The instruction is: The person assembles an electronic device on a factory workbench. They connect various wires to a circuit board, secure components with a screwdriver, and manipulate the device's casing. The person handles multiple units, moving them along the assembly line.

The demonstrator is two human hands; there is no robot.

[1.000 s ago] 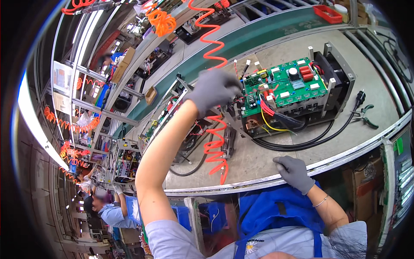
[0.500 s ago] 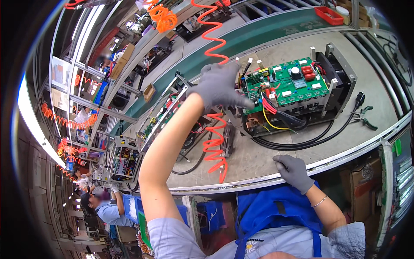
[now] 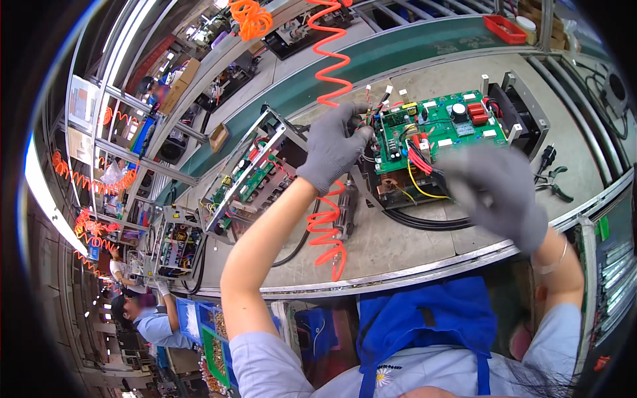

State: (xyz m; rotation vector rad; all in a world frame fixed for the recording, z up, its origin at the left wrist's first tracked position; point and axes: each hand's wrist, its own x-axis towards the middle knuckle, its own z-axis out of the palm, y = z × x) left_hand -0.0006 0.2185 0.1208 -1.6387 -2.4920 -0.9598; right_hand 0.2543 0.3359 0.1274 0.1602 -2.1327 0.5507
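Note:
A power unit with a green circuit board on top and a black fan housing at its right end lies on the bench. My gloved left hand is at its left end, thumb and fingers closed around thin wires beside the board's edge. Over the unit's front right part hangs my gloved right hand, smeared by motion; its fingers cannot be read. Red, black and yellow wires rise from the front of the board, partly hidden behind the right hand. Below my left wrist, a dark pneumatic screwdriver lies beside an orange coiled hose.
Cutting pliers and a black plug lie right of the unit. A second open chassis stands to the left. A red tray is at the back right. Another person works farther left along the bench.
My right hand has risen from the bench's front edge to over the unit. My left hand has drawn its spread fingers together at the wires. The view has shifted slightly.

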